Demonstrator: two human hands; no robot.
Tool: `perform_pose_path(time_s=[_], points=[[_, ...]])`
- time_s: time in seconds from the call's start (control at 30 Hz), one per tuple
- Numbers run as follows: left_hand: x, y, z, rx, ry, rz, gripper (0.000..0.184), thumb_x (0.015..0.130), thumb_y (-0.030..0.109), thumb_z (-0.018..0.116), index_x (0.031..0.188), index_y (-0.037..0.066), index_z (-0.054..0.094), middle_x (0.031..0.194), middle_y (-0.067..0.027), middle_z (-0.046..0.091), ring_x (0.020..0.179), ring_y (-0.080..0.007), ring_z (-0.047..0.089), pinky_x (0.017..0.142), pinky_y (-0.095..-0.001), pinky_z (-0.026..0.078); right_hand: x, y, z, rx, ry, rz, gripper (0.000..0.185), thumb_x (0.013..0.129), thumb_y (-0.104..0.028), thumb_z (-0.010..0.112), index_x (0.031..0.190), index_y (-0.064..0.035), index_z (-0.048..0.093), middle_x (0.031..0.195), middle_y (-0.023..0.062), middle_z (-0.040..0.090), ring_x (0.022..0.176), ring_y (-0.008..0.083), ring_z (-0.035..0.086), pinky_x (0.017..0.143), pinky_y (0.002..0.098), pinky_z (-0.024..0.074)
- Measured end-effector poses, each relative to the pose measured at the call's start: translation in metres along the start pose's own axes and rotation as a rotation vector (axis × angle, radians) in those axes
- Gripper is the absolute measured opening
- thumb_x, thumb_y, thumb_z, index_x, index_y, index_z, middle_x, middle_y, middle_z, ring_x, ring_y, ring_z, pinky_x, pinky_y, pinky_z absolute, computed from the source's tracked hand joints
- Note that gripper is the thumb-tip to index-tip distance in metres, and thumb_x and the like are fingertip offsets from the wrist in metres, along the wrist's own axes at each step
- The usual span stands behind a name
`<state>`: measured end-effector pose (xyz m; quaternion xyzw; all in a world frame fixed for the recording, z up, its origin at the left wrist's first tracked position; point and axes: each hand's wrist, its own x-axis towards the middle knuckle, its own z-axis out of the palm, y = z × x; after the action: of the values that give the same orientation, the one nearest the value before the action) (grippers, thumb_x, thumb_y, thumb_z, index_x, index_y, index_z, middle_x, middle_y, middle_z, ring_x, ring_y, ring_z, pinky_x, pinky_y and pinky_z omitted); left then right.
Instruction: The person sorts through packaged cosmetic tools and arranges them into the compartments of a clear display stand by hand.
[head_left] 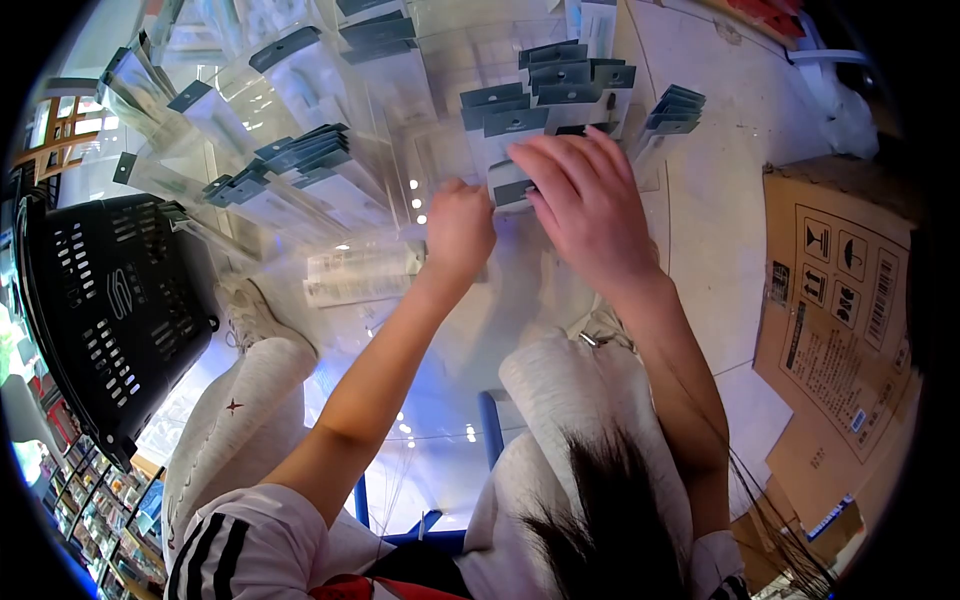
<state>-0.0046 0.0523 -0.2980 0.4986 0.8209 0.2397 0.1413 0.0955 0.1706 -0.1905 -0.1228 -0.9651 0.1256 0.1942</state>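
Note:
My left hand (461, 228) is closed in a fist, and whatever may be inside it is hidden. It lies right by the left edge of a small clear packet (512, 188) with a dark header card. My right hand (592, 212) curls over that packet, thumb at its right side and fingers above it. Just beyond the fingers, upright packets with dark header cards (515, 121) stand in a clear rack. More header-card packets (305, 150) lean in rows to the left of my hands.
On the left stands a black plastic basket (110, 300). A brown cardboard box (840, 300) is at the right. A clear wrapped bundle (358, 275) lies below the packets at left. Another small stack of header-card packets (675, 110) sits at the upper right, on the pale tiled floor (700, 200).

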Motion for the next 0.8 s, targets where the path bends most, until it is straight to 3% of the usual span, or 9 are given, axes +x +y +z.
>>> perform_pose_path(time_s=[0.13,0.23,0.33,0.43,0.53,0.8], points=[[-0.005,0.006,-0.015,-0.040,-0.059,-0.026,0.011,0.063,-0.001,0.060,0.073,-0.003,0.058,0.074,-0.0157,0.058,0.074,-0.0325,0.055,0.064,-0.0424,0.045,0.000,0.004,0.004,-0.052,-0.060,0.001,0.022,0.074,-0.009,0.054,0.096,-0.0075,0.057,0.089,0.0031,0.056,0.097,0.0207,0.052,0.097,0.0438,0.0329],[-0.010,0.024,-0.035,-0.305,0.087,-0.047,0.013,0.068,0.004,0.062,0.076,-0.005,0.056,0.077,-0.0162,0.058,0.071,-0.0325,0.055,0.064,-0.0424,0.044,0.004,0.003,0.005,-0.101,-0.178,0.007,0.018,0.073,-0.009,0.054,0.091,-0.0075,0.057,0.086,0.0029,0.055,0.097,0.0203,0.052,0.100,0.0449,0.0294],[-0.007,0.019,-0.023,-0.296,0.172,-0.035,0.011,0.077,0.013,0.060,0.080,0.003,0.056,0.074,-0.0131,0.059,0.072,-0.0318,0.055,0.061,-0.0410,0.044,0.005,-0.001,0.009,-0.147,-0.332,0.044,0.025,0.075,-0.008,0.053,0.099,-0.0077,0.055,0.094,0.0045,0.054,0.104,0.0216,0.049,0.102,0.0490,0.0248],[0.006,0.006,-0.011,-0.143,0.149,-0.103,0.015,0.081,0.018,0.058,0.083,0.004,0.058,0.069,-0.0157,0.057,0.066,-0.0348,0.055,0.057,-0.0420,0.043,0.000,-0.011,0.009,-0.179,-0.100,0.069,0.039,0.074,-0.009,0.058,0.112,-0.0086,0.050,0.110,0.0057,0.051,0.113,0.0238,0.044,0.102,0.0523,0.0217],[0.021,0.002,-0.018,-0.239,0.145,-0.081,0.016,0.081,0.016,0.059,0.078,0.000,0.059,0.069,-0.0210,0.058,0.064,-0.0399,0.054,0.055,-0.0428,0.044,-0.017,-0.020,0.002,-0.081,-0.004,0.150,0.055,0.071,-0.011,0.064,0.121,-0.0093,0.043,0.121,0.0064,0.045,0.119,0.0256,0.039,0.101,0.0536,0.0212],[0.033,-0.005,-0.032,-0.166,0.014,-0.053,0.024,0.083,0.020,0.056,0.072,0.000,0.062,0.061,-0.0161,0.059,0.057,-0.0346,0.058,0.056,-0.0394,0.046,-0.052,-0.022,-0.002,-0.046,-0.038,0.242,0.060,0.068,-0.012,0.067,0.122,-0.0081,0.042,0.128,0.0077,0.040,0.123,0.0271,0.033,0.101,0.0539,0.0208]])
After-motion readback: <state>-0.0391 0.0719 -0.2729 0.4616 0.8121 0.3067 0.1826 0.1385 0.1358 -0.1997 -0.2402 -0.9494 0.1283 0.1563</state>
